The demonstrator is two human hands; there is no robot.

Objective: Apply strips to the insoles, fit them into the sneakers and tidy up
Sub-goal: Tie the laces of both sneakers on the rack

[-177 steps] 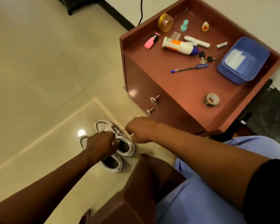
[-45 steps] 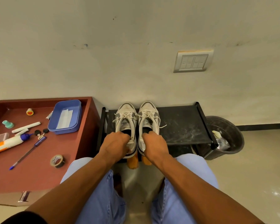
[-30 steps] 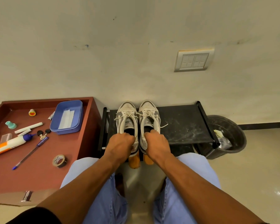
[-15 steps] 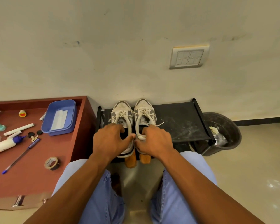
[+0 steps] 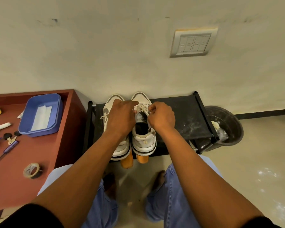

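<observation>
Both sneakers point(image 5: 143, 129) on the black rack point(image 5: 184, 119), toes at 12 o'clock toward the wall. Right hand point(image 5: 161, 117) pinching a lace point(image 5: 142, 109) of the right-side shoe; left hand point(image 5: 122, 116) at 9 o'clock of that knot, fingers reaching onto it, grip hidden. Probably lace tidying.

Two sneakers point(image 5: 143, 139) stand side by side at the left end of a shoe rack point(image 5: 187, 119) against the wall. Left of the rack, a surface point(image 5: 44, 153) carries a tray point(image 5: 41, 116) at its back right corner and a tape roll point(image 5: 32, 170) toward its front. A bin point(image 5: 227, 125) sits right of the rack.
</observation>
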